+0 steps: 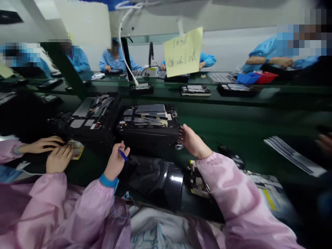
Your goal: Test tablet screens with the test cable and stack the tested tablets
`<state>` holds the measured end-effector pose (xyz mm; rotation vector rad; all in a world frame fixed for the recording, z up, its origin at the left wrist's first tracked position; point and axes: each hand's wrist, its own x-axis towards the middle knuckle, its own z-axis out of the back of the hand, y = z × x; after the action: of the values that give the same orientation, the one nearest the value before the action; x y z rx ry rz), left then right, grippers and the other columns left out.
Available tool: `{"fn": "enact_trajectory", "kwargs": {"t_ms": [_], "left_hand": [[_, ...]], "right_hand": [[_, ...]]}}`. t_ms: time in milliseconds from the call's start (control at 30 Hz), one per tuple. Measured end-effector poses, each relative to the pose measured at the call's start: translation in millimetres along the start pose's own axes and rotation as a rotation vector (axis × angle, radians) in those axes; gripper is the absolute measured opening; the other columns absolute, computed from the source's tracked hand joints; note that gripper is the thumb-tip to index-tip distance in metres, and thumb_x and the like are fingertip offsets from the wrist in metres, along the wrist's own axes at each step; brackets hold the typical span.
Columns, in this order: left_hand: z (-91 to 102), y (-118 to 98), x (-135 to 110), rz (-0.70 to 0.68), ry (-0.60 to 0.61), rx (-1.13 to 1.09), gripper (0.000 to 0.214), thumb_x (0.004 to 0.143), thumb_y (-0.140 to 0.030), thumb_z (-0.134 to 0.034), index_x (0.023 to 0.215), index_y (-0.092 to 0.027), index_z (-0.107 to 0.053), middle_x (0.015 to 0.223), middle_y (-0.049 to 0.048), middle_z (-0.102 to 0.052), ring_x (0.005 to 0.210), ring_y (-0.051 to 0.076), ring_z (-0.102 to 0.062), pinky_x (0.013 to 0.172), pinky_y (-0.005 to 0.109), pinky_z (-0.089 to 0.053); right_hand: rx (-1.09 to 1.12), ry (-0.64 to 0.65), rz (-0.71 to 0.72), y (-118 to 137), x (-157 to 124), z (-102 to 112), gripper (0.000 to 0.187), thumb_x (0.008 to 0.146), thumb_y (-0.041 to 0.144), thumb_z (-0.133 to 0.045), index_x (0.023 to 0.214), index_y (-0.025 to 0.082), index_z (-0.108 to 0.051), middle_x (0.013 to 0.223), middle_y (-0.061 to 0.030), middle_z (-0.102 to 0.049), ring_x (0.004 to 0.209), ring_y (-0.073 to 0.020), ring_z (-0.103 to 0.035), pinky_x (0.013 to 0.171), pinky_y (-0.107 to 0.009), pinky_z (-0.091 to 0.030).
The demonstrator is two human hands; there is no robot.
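- Bench (246, 119): green, below the fingers of both hands.
- Stack (147, 136): black, parts on top, just beyond the left fingers, its right end at the right fingers.
- Sheet (153, 176): dark, glossy, nearer the body than the fingers.
- Right hand (194, 141): fingers close together; cannot tell if they grip.
- Left hand (116, 160): fingers curled, pinching a blue pen (122, 155).

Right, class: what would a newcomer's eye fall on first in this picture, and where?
Probably the yellow handwritten sign, hanging at upper centre. Next, the dark stack in the middle, with the wearer's right hand at its right end and left hand, holding a blue pen-like tool, near its left corner. The blue tray and red tray stand out at upper right.
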<state>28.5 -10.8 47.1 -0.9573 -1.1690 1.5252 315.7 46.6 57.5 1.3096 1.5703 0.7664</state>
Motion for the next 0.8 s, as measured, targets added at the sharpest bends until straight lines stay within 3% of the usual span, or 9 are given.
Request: {"fn": "enact_trajectory", "kwargs": {"t_ms": [100,233,300,467,633,800], "left_hand": [[9.3,13,-8,0.038,0.081,0.113,0.048,0.059,-0.053,-0.074,0.08,-0.022,-0.043,0.118,0.0148,-0.061,0.118,0.028,-0.056,0.099,0.041,-0.04],[9.4,21,8,0.128,0.199,0.167,0.052,0.055,-0.058,-0.074,0.076,-0.02,-0.046,0.105,0.0133,-0.068,0.105,0.026,-0.062,0.095,0.04,-0.042],[7.0,21,16,0.117,0.192,0.162,0.053,0.052,-0.059,-0.075,0.076,-0.02,-0.047,0.103,0.0121,-0.068,0.099,0.024,-0.063,0.089,0.038,-0.045],[7.1,20,22,0.142,0.197,0.235,0.057,0.048,-0.059,-0.076,0.075,-0.02,-0.045,0.087,0.005,-0.067,0.06,0.013,-0.054,0.054,0.026,-0.041],[11.4,20,18,0.159,0.237,0.296,0.055,0.049,-0.057,-0.076,0.075,-0.02,-0.045,0.078,0.0001,-0.061,0.052,0.01,-0.047,0.049,0.025,-0.038],[12.7,21,13,0.132,0.274,0.391,0.049,0.057,-0.056,-0.071,0.076,-0.021,-0.044,0.068,-0.0033,-0.056,0.049,0.01,-0.045,0.048,0.024,-0.036]], "right_hand": [[-0.27,-0.048,0.24,4,-30,44,0.034,0.08,0.046,-0.059,0.106,0.023,-0.062,0.116,-0.0028,-0.063,0.111,-0.0181,-0.057,0.099,-0.032,-0.042],[-0.847,-0.217,0.457,-15,-76,100,0.02,0.083,0.039,-0.056,0.088,0.022,-0.065,0.095,-0.006,-0.066,0.092,-0.0216,-0.06,0.088,-0.038,-0.046],[-1.028,-0.192,0.482,-34,-92,118,0.017,0.084,0.034,-0.052,0.082,0.022,-0.064,0.09,-0.0071,-0.065,0.089,-0.0226,-0.06,0.084,-0.04,-0.047],[-1.24,-0.067,0.524,-77,-107,127,0.016,0.086,0.026,-0.049,0.089,0.022,-0.065,0.097,-0.0097,-0.064,0.094,-0.0249,-0.06,0.084,-0.043,-0.049],[-1.416,-0.034,0.604,-83,-105,124,0.021,0.088,0.028,-0.051,0.104,0.024,-0.065,0.106,-0.0107,-0.061,0.1,-0.0264,-0.057,0.085,-0.046,-0.049],[-1.457,0.023,0.598,-81,-101,127,0.02,0.089,0.028,-0.052,0.102,0.023,-0.067,0.105,-0.0106,-0.059,0.098,-0.0248,-0.057,0.084,-0.043,-0.049]]}}
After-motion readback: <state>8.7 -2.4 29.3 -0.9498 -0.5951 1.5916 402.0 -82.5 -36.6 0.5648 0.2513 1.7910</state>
